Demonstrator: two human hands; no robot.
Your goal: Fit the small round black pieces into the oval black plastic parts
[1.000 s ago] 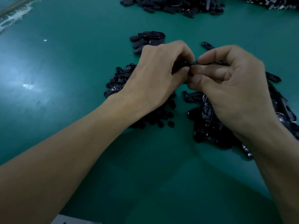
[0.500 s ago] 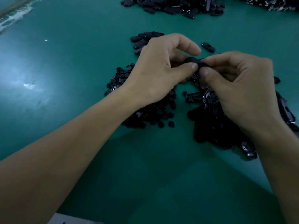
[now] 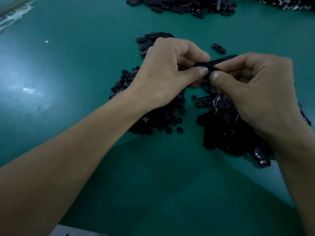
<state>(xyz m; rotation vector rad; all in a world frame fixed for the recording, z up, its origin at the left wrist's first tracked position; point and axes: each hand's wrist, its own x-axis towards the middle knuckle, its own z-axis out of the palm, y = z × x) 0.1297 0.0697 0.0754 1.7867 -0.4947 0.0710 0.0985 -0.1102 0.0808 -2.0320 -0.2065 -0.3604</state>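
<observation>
Over the green table my left hand (image 3: 167, 72) and my right hand (image 3: 257, 92) meet thumb to thumb and both pinch one oval black plastic part (image 3: 207, 65) between thumbs and forefingers. Whether a round piece sits in it is hidden by the fingers. Under my left hand lies a heap of small round black pieces (image 3: 153, 121). Beneath my right hand lies a heap of oval black parts (image 3: 226, 132).
A small group of oval parts (image 3: 150, 40) lies just beyond my left hand, and a single oval part (image 3: 219, 48) lies beyond the fingertips. A large pile of black parts (image 3: 184, 5) runs along the far edge. The green table (image 3: 76, 65) stretches to the left.
Both hands have lifted slightly and shifted right. My left forefinger has curled back onto the part, and both thumbs now press together on it.
</observation>
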